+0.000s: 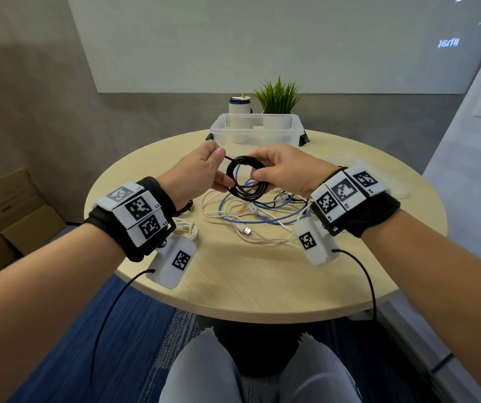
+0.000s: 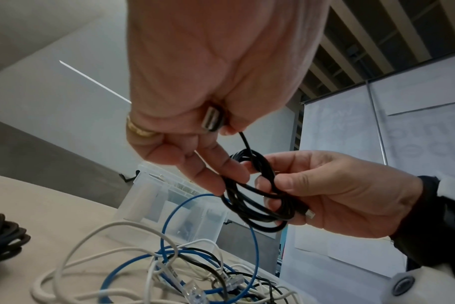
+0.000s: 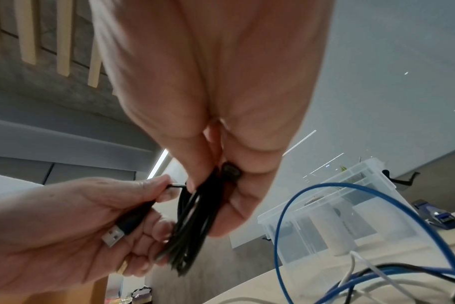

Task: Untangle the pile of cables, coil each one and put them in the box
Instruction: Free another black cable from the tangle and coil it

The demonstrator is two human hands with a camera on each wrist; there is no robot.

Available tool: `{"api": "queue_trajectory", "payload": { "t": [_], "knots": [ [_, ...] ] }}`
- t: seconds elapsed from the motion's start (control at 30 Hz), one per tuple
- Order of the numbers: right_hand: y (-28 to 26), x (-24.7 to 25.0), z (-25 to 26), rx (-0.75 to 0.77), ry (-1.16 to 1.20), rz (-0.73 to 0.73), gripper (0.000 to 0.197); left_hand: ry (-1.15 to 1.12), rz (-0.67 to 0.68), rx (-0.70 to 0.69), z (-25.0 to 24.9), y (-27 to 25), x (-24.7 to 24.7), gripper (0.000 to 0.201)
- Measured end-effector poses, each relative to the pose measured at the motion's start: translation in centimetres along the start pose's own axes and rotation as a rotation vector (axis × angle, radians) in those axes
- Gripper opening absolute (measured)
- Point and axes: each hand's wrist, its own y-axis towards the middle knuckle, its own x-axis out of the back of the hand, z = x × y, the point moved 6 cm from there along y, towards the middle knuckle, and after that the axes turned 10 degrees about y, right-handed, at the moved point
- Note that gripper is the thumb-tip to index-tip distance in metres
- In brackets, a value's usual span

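- The right hand [image 1: 281, 170] pinches the thin black cable coil [image 1: 245, 178] so its loops stay gathered, raised above the tabletop [image 1: 233, 274], near the clear plastic box [image 1: 256, 129].
- The left hand [image 1: 201, 170] pinches the coil's loose plug end [image 2: 213, 118], likely to finish winding.

The plant's pot [image 1: 277, 123] is blurred behind the box [image 1: 256, 128].

— The coil [image 1: 245, 178]?
— Black. Loose cables: one blue [image 1: 262, 219], others white [image 1: 251, 239].
— The box [image 1: 255, 128]?
— Clear. Counter [image 1: 262, 280] pale wood grain; wristbands [image 1: 137, 213] black-and-white checked squares.
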Motion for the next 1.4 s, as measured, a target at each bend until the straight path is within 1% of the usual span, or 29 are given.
{"api": "queue_trajectory", "payload": {
  "t": [0.07,0.13,0.27,0.33,0.47,0.57,0.63,0.7,0.77,0.87,0.97,1.03,1.1,1.17,1.23,1.33,1.4],
  "knots": [
    [0.0,0.2,0.0,0.0,-0.014,-0.027,0.032,-0.032,-0.001,0.004,0.0,0.0,0.0,0.026],
    [0.0,0.2,0.1,0.011,-0.052,-0.018,0.033,-0.06,0.0,-0.002,0.0,-0.1,-0.2,0.026],
    [0.0,0.2,0.0,0.019,-0.059,0.011,0.044,-0.021,-0.005,-0.021,0.0,0.0,0.1,0.026],
    [0.0,0.6,-0.1,0.024,-0.016,-0.026,0.045,0.099,-0.004,-0.043,0.4,0.4,0.6,0.025],
    [0.3,2.0,-0.4,0.033,0.038,-0.194,0.034,0.394,0.079,-0.067,1.5,1.1,1.2,0.018],
    [0.6,2.2,-0.4,0.051,0.036,-0.252,0.029,0.543,0.119,-0.089,1.4,0.9,1.0,0.009],
    [0.8,2.1,-0.3,0.052,-0.015,-0.259,0.027,0.619,0.11,-0.107,1.0,0.9,0.8,0.006],
    [0.9,2.1,-0.4,0.025,-0.076,-0.247,0.03,0.656,0.049,-0.123,0.8,1.1,1.0,0.008],
    [0.8,1.9,-0.5,-0.009,-0.107,-0.207,0.033,0.625,-0.051,-0.145,0.6,1.3,1.6,0.011],
    [0.3,1.2,-0.5,-0.056,-0.062,-0.119,0.032,0.506,-0.182,-0.197,-0.1,1.2,2.2,0.005],
    [-0.6,0.3,-0.1,-0.059,0.203,-0.041,0.028,0.404,-0.232,-0.221,-0.1,1.1,2.3,0.005],
    [-0.8,0.3,0.3,-0.024,0.328,-0.037,0.027,0.301,-0.197,-0.212,0.2,1.1,1.9,0.01],
    [-0.7,0.6,0.6,0.021,0.376,-0.072,0.026,0.074,-0.143,-0.181,0.5,1.0,1.6,0.018],
    [-0.5,0.9,0.8,0.046,0.404,-0.105,0.026,-0.134,-0.087,-0.159,0.7,1.0,1.4,0.021],
    [-0.4,1.0,0.8,0.044,0.347,-0.125,0.025,-0.202,-0.025,-0.149,0.7,0.9,1.1,0.021],
    [-0.4,1.0,0.8,0.045,0.173,-0.141,0.025,-0.223,0.046,-0.126,1.1,0.8,0.7,0.022],
    [-0.2,1.1,0.8,0.057,0.178,-0.167,0.024,-0.272,0.062,-0.104,1.2,0.8,0.4,0.021]
  ]
}}
